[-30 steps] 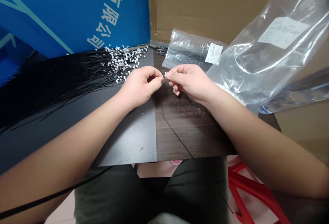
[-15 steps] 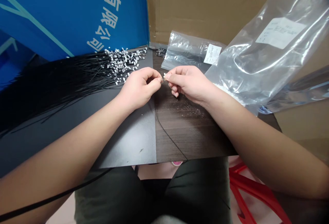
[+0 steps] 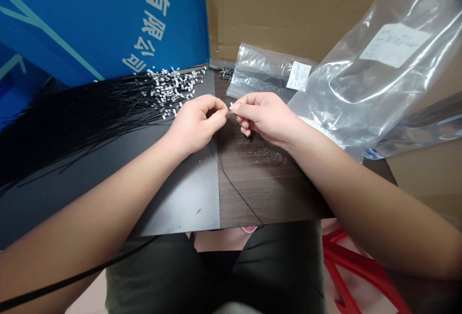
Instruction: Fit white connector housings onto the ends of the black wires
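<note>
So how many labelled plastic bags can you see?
2: a small clear bag resting against the cardboard box, and a large clear bag to its right. Others may be hidden.

A blue printed carton [image 3: 101, 20] stands beside a brown cardboard box [image 3: 288, 16]; a small labelled plastic bag [image 3: 267, 73] lies near a larger one [image 3: 364, 73], and a red stool [image 3: 357, 270] shows below.

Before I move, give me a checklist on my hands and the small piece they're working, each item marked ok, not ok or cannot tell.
1. Left hand and right hand pinched together at the middle: ok.
2. Small white piece held at the fingertips: ok.
3. Piece seated on the thin black wire: cannot tell, too small.
4. That wire lying unsnagged across the wood-grain board: ok.
5. Loose white pieces heaped apart from the hands: ok.
6. Black wire bundle free of tangles: cannot tell.
</note>
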Demonstrator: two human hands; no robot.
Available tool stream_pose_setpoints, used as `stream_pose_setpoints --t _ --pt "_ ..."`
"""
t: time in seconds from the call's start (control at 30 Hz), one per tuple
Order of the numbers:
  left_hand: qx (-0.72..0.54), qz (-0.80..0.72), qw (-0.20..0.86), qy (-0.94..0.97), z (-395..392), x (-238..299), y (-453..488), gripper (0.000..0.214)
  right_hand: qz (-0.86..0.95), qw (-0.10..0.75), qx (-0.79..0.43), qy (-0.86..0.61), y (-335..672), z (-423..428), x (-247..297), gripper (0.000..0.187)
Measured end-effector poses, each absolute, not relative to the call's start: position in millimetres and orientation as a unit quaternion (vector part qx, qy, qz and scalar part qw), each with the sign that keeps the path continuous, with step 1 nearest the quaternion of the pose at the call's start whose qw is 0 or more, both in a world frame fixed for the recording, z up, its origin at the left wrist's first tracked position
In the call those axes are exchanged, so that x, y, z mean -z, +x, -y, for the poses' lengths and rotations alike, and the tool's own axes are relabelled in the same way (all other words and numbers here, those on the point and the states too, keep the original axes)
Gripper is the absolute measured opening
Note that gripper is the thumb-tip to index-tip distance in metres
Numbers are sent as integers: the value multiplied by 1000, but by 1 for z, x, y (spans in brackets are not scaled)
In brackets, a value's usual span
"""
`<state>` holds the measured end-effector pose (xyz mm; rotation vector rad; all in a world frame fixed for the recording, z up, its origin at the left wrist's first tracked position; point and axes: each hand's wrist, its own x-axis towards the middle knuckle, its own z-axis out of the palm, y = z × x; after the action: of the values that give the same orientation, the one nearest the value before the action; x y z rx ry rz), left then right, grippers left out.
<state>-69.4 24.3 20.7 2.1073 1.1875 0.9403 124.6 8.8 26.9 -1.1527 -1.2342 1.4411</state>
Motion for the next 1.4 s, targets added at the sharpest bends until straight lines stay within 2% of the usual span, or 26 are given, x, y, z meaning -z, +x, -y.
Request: stream_pose_setpoints --t 0.43,0.87,1.0,1.17,1.4 --pt "-346 -451 264 779 -22 -23 -68 19 498 447 -576 -470 124 -8 -26 30" --pt "-337 -454 253 785 -20 -26 -67 19 520 441 -546 -487 126 -10 -24 22" --pt "-339 -461 281 771 -23 -25 -67 19 508 453 -557 -476 126 -10 -27 25" --pt "-345 -454 298 765 -25 -23 -68 19 482 468 -563 -481 127 -12 -29 18" --pt "-341 -451 284 774 -23 -24 -69 22 528 450 -535 -483 129 -12 -29 16"
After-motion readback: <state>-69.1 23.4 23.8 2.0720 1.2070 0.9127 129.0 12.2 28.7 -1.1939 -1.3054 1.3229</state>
